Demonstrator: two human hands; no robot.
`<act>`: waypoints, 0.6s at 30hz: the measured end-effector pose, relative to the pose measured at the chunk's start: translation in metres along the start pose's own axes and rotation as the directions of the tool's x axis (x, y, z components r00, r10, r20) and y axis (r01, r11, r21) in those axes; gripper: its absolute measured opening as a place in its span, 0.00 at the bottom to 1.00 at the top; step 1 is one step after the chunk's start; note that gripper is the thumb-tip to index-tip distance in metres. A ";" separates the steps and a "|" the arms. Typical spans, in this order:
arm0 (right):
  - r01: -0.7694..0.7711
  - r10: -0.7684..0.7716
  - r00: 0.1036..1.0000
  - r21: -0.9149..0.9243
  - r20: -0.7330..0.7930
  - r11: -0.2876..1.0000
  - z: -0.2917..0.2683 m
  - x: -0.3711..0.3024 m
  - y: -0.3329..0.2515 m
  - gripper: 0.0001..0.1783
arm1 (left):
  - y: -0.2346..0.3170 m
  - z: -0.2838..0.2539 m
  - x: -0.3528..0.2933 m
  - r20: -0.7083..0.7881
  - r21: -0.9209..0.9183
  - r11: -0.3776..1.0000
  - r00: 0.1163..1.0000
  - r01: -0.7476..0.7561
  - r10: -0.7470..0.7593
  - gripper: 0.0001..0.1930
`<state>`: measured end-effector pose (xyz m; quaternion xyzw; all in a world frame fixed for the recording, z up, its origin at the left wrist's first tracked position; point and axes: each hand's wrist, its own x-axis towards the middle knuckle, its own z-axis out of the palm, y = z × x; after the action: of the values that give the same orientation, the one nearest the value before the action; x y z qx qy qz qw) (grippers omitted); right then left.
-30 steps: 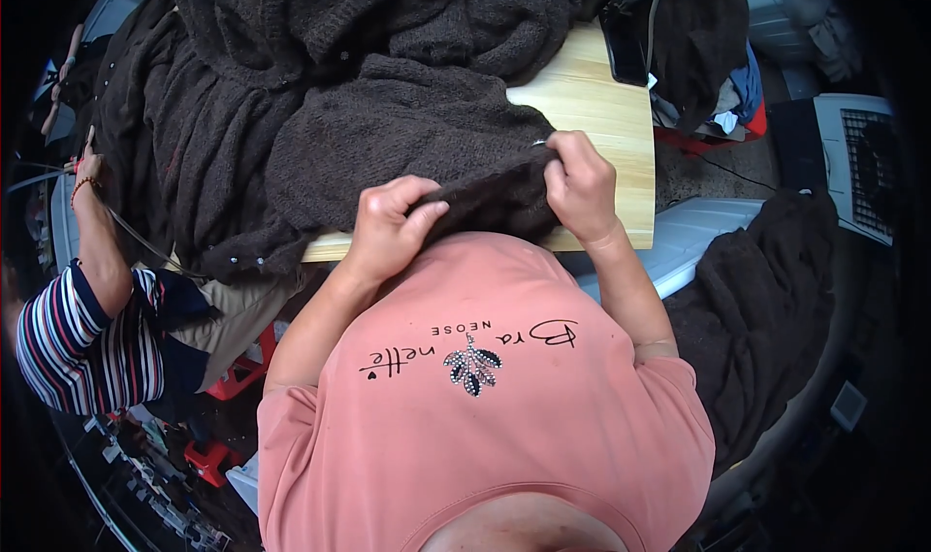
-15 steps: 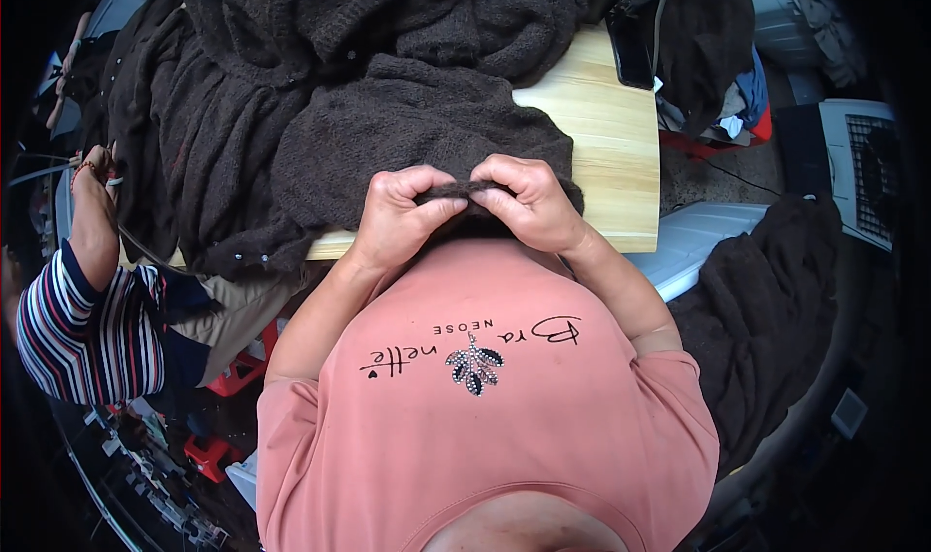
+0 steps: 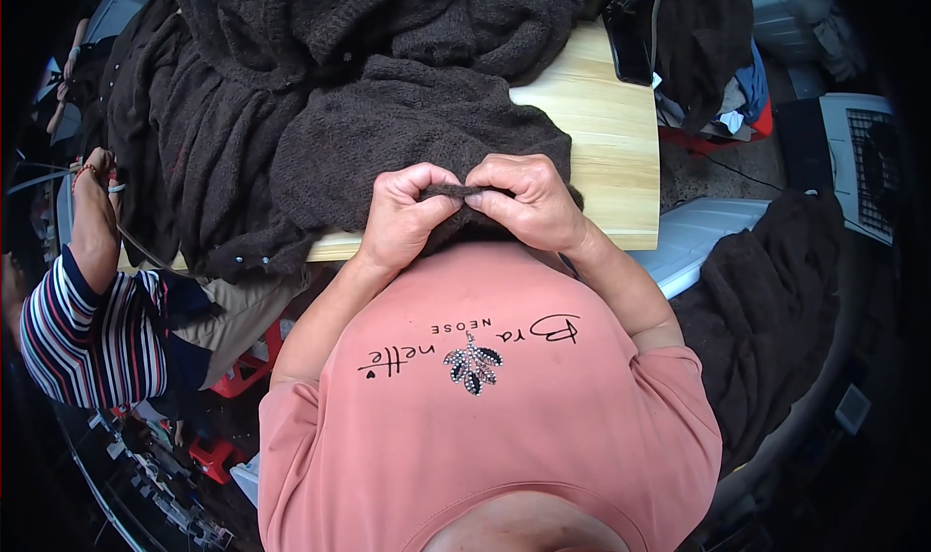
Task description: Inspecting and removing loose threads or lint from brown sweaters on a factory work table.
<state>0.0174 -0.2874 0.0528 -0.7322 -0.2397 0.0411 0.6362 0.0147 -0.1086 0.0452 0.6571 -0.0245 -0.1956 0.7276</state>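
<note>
A dark brown knitted garment lies bunched over the table's near edge, in front of my chest. My left hand pinches a folded edge of it between thumb and fingers. Close beside it, my right hand pinches the same edge, the two thumbs almost meeting. Between the hands the knit is drawn into a narrow ridge. Below the ridge a bit of the cloth hangs against my pink shirt. Small shiny buttons show on the garment's lower left edge.
More dark knitwear is heaped at the back of the wooden table. A black phone lies at its right edge. At the left stands a person in a striped shirt. Another dark knit piece hangs over a pale surface at right.
My hands stay pinched on the garment edge and have drawn slightly closer together. More of the cloth shows below my fingers. The neighbour's arm has barely moved.
</note>
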 end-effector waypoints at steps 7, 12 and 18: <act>-0.024 0.022 0.992 -0.015 -0.127 1.000 0.005 -0.008 0.009 0.04 | 0.008 0.005 -0.003 0.011 -0.004 0.999 0.999 0.053 -0.053 0.02; 0.000 -0.004 0.995 -0.046 -0.100 0.999 0.008 -0.010 0.006 0.05 | 0.001 0.003 0.000 0.054 0.080 0.996 0.998 0.028 -0.032 0.01; 0.058 -0.114 0.973 -0.261 -0.203 0.964 -0.017 -0.018 0.016 0.20 | 0.009 -0.004 0.000 -0.041 -0.240 0.966 0.993 0.101 -0.114 0.03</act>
<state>0.0127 -0.3110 0.0364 -0.7963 -0.2040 -0.0975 0.5610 0.0180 -0.1042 0.0539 0.5709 0.0546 -0.2183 0.7896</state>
